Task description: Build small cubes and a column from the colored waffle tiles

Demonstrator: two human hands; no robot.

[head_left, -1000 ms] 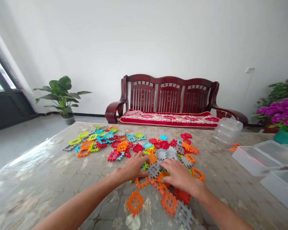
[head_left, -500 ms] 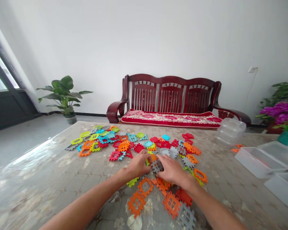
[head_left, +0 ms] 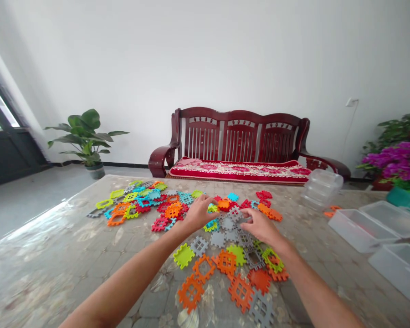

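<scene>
My left hand (head_left: 202,210) reaches over the middle of the spread pieces, fingers stretched and bent down. Its fingertips are beside an orange interlocking tile (head_left: 223,204); whether they touch it I cannot tell. My right hand (head_left: 258,226) comes in from the right with thumb and forefinger apart. Its forefinger is at the edge of a grey window tile (head_left: 236,213), which rests on other grey tiles (head_left: 228,223). Nearer to me lie a lime tile (head_left: 183,256), a grey window tile (head_left: 200,245), and an orange window tile (head_left: 190,292).
A mixed heap of coloured tiles (head_left: 173,210) spreads to the left on the patterned tablecloth (head_left: 99,255). At the right stand clear plastic bins (head_left: 360,232) and stacked clear containers (head_left: 323,189). Behind the table is a wooden bench (head_left: 242,136).
Both hands have moved farther forward and apart. Several grey, lime and orange tiles between my forearms have come into view, spread out. The camera view has shifted slightly.
</scene>
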